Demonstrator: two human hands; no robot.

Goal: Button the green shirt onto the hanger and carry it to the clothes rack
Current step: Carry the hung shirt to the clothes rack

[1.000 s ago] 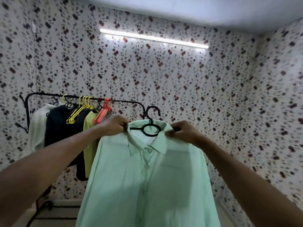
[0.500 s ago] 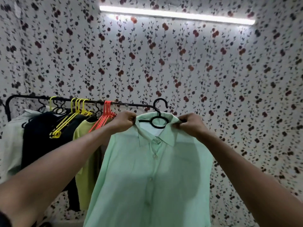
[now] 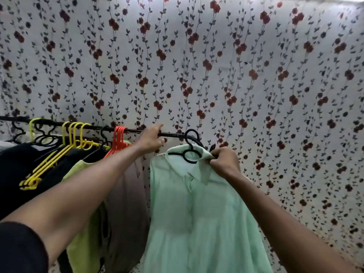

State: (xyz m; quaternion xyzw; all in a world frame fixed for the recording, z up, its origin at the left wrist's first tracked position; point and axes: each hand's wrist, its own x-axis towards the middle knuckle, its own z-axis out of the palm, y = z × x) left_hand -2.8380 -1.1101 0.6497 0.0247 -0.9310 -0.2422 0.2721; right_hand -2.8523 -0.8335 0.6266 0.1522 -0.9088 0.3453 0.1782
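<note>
Gripping green shirt (image 3: 197, 213), right hand (image 3: 223, 162), seemingly unlabelled

White wall (image 3: 256, 85) with red flowers on dark leafy vines, bright at top.

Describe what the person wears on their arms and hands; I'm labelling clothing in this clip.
Both forearms are bare down to the hands. The left arm shows a dark, black-looking sleeve ending at about the elbow, at the lower left edge of the view. No sleeve shows on the right arm within the frame. The left hand and right hand show no gloves or watch; rings cannot be ruled out.
</note>
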